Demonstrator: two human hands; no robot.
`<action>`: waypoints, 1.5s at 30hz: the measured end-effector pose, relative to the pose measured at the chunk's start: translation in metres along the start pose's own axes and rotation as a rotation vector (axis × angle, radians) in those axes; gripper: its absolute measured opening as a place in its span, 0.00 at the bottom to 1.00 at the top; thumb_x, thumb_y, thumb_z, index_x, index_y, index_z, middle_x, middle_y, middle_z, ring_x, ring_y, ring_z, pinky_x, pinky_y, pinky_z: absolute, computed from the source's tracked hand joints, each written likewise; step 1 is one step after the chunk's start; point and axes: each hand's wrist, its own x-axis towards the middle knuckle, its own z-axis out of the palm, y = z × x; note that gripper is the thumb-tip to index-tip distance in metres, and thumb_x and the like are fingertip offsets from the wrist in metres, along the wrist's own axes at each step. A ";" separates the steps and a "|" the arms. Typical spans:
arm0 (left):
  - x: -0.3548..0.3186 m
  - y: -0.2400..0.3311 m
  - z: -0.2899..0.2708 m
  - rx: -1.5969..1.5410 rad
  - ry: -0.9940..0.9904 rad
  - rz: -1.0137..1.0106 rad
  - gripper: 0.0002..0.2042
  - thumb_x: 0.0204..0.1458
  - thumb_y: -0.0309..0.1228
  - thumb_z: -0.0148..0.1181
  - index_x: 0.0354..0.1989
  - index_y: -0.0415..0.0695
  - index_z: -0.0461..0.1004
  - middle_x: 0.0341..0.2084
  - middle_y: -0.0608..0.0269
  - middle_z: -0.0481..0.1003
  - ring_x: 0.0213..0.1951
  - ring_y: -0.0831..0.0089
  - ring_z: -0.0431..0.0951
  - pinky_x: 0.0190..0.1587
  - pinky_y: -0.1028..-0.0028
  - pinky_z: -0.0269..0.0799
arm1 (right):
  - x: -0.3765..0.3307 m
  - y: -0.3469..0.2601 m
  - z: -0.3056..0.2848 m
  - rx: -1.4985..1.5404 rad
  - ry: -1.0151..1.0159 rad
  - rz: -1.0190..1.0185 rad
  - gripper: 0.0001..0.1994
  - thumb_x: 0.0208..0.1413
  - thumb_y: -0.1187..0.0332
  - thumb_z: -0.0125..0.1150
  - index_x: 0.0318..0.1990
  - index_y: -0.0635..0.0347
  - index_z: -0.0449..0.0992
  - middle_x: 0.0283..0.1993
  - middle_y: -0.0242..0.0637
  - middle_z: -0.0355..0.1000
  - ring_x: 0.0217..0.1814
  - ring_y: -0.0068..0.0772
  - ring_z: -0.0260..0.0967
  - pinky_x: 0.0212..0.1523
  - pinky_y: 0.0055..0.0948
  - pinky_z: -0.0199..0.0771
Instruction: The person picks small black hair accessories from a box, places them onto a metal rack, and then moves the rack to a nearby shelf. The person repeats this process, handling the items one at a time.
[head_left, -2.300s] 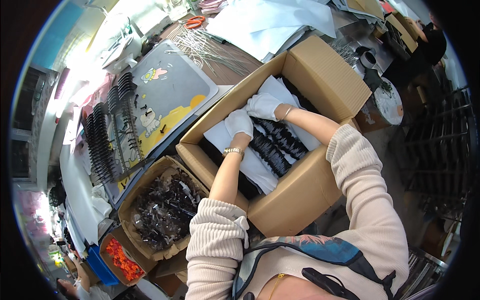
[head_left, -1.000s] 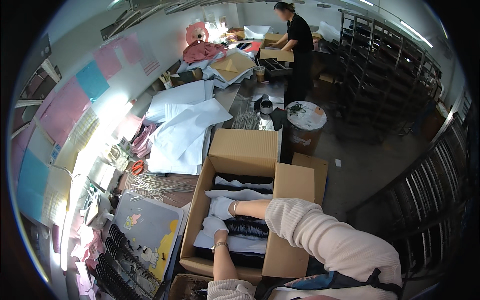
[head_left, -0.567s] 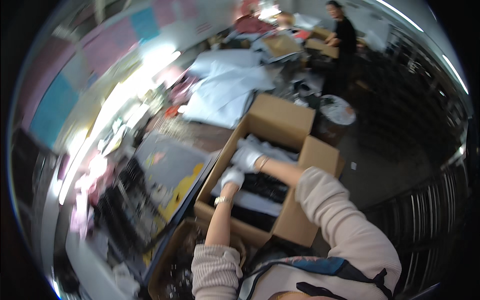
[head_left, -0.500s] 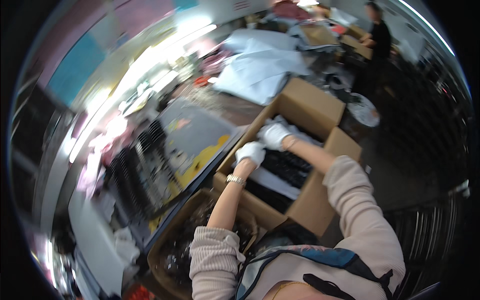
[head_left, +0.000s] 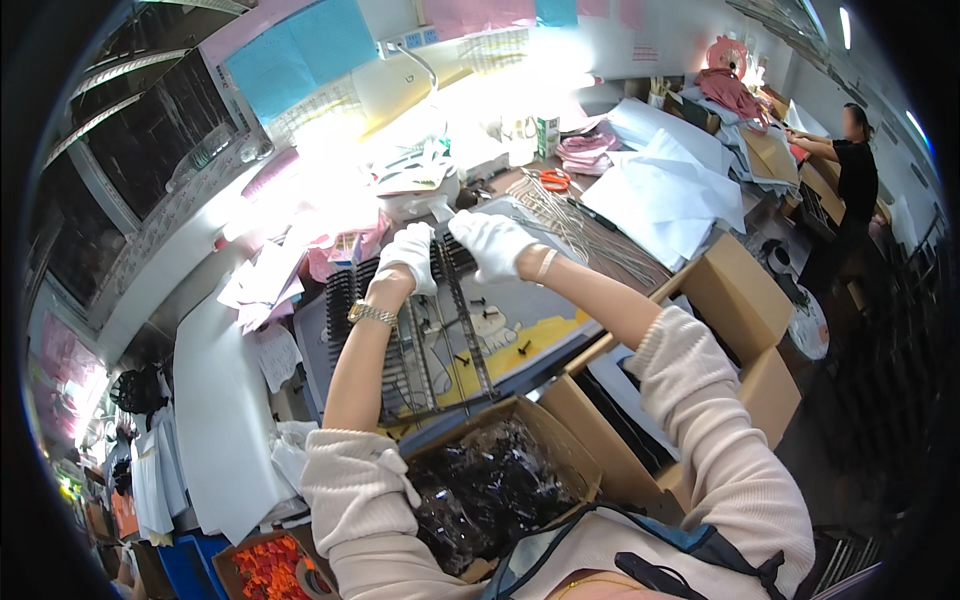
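Note:
My left hand (head_left: 408, 258), in a white glove, is over the far end of several long narrow metal strips with dark teeth-like edges (head_left: 465, 325) on the workbench. Its fingers are curled closed there, and what they hold is hidden. Just to its right is my right hand (head_left: 487, 245), also gloved in white. The fingertips press together beside the top of one strip, and I cannot make out what is between them. Under the strips lies a grey mat with yellow patches (head_left: 545, 340), where a few small black pieces (head_left: 525, 348) are scattered.
Closest to me is a carton of dark, glossy wrapped pieces (head_left: 490, 480). An open cardboard box (head_left: 745, 290) stands to the right. White sheets (head_left: 670, 180), orange-handled scissors (head_left: 553, 180) and thin rods (head_left: 570, 225) lie farther back. A person in black (head_left: 855, 170) stands far right.
Both hands have left the open cardboard box and are now over the toothed strips on the bench. My view has swung left, so the box appears farther right.

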 end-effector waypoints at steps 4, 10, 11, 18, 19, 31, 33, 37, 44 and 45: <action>0.042 -0.031 0.041 -0.159 -0.263 0.181 0.19 0.30 0.42 0.72 0.32 0.46 0.83 0.31 0.53 0.82 0.39 0.59 0.83 0.44 0.66 0.78 | 0.077 0.015 0.048 0.107 -0.643 0.041 0.22 0.31 0.58 0.75 0.34 0.63 0.84 0.33 0.46 0.81 0.35 0.43 0.79 0.37 0.38 0.79; 0.040 -0.021 0.088 -0.509 -0.035 0.181 0.19 0.40 0.33 0.67 0.43 0.43 0.77 0.39 0.50 0.79 0.41 0.57 0.80 0.46 0.67 0.75 | 0.050 0.036 0.087 0.461 -0.493 0.061 0.22 0.33 0.68 0.70 0.42 0.63 0.79 0.39 0.49 0.77 0.38 0.42 0.77 0.39 0.37 0.77; 0.035 -0.023 0.095 -0.385 -0.080 0.202 0.16 0.45 0.31 0.65 0.44 0.42 0.76 0.40 0.52 0.78 0.44 0.59 0.78 0.50 0.67 0.74 | 0.047 0.021 0.093 0.497 -0.391 0.067 0.22 0.38 0.69 0.68 0.46 0.64 0.76 0.43 0.49 0.76 0.43 0.42 0.76 0.44 0.36 0.75; 0.028 -0.001 0.135 -0.914 0.054 0.005 0.20 0.56 0.25 0.57 0.59 0.40 0.71 0.54 0.54 0.76 0.58 0.67 0.74 0.61 0.73 0.66 | 0.000 0.016 0.166 0.764 0.191 0.201 0.25 0.54 0.73 0.57 0.60 0.70 0.63 0.55 0.60 0.68 0.61 0.56 0.67 0.62 0.38 0.67; 0.043 0.038 0.118 -1.153 0.044 -0.006 0.24 0.58 0.22 0.53 0.65 0.41 0.67 0.59 0.59 0.74 0.61 0.72 0.70 0.64 0.75 0.63 | -0.023 0.044 0.179 0.586 0.330 0.214 0.27 0.55 0.74 0.56 0.63 0.70 0.60 0.58 0.60 0.67 0.63 0.54 0.66 0.64 0.37 0.65; 0.011 -0.042 0.143 -0.930 0.029 -0.078 0.36 0.52 0.21 0.60 0.70 0.39 0.53 0.59 0.55 0.70 0.62 0.68 0.69 0.67 0.72 0.62 | 0.015 -0.023 0.123 1.049 -0.007 0.215 0.39 0.53 0.78 0.52 0.73 0.70 0.43 0.60 0.58 0.67 0.66 0.50 0.64 0.65 0.35 0.63; 0.002 -0.095 0.176 -0.678 0.163 0.114 0.33 0.51 0.20 0.60 0.67 0.38 0.56 0.56 0.54 0.71 0.60 0.66 0.70 0.65 0.70 0.64 | 0.047 -0.039 0.130 0.929 0.013 0.018 0.41 0.50 0.76 0.58 0.71 0.70 0.44 0.41 0.57 0.72 0.48 0.57 0.74 0.50 0.41 0.71; 0.089 0.028 0.139 -0.794 0.093 0.108 0.26 0.49 0.22 0.60 0.59 0.39 0.64 0.46 0.54 0.76 0.50 0.61 0.77 0.54 0.64 0.71 | -0.008 0.106 0.178 0.178 -0.083 -0.046 0.32 0.47 0.71 0.62 0.62 0.69 0.60 0.34 0.56 0.74 0.41 0.54 0.76 0.44 0.42 0.75; 0.034 -0.024 0.135 -1.382 0.323 0.050 0.20 0.55 0.20 0.54 0.58 0.37 0.69 0.52 0.52 0.77 0.54 0.62 0.76 0.60 0.66 0.69 | 0.033 0.002 0.111 0.211 -0.011 -0.072 0.19 0.44 0.69 0.63 0.43 0.71 0.73 0.36 0.58 0.76 0.40 0.56 0.78 0.41 0.46 0.79; 0.036 -0.003 0.139 -1.166 0.348 0.044 0.19 0.57 0.20 0.52 0.59 0.37 0.69 0.52 0.53 0.76 0.54 0.64 0.75 0.60 0.67 0.69 | 0.020 0.005 0.123 0.325 0.130 0.110 0.21 0.47 0.70 0.60 0.50 0.69 0.66 0.38 0.58 0.75 0.39 0.58 0.77 0.40 0.47 0.79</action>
